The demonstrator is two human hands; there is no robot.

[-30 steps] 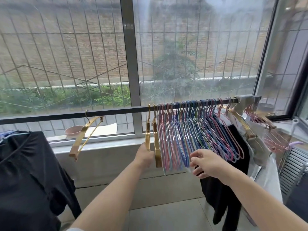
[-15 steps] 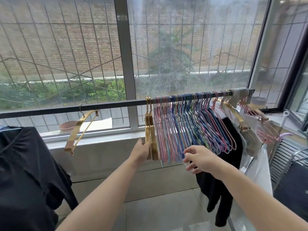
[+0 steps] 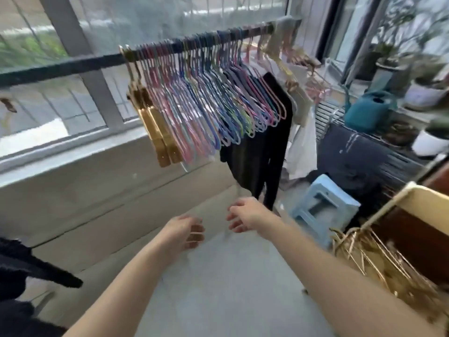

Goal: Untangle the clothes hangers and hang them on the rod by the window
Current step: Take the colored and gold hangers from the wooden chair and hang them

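Head view: both hands hang empty over the floor, well below the rod (image 3: 73,66), which runs across the window from about 9 o'clock up towards 1 o'clock. The left hand (image 3: 185,231) has loosely curled fingers and holds nothing; the right hand (image 3: 245,216) is likewise slack and empty. On the rod hang two gold hangers (image 3: 155,127) just beside a dense row of pastel wire hangers (image 3: 213,98), all well apart from the hands at about 12 o'clock. The coming move appears to turn on the tangled gold hangers (image 3: 379,266), a heap lying at about 4 o'clock from the hands, beside a brown box (image 3: 418,229); their rods point every way, so no single long axis can be told. The right hand is the nearer and seems the likelier to reach there, though motion blur hides how the heap interlocks
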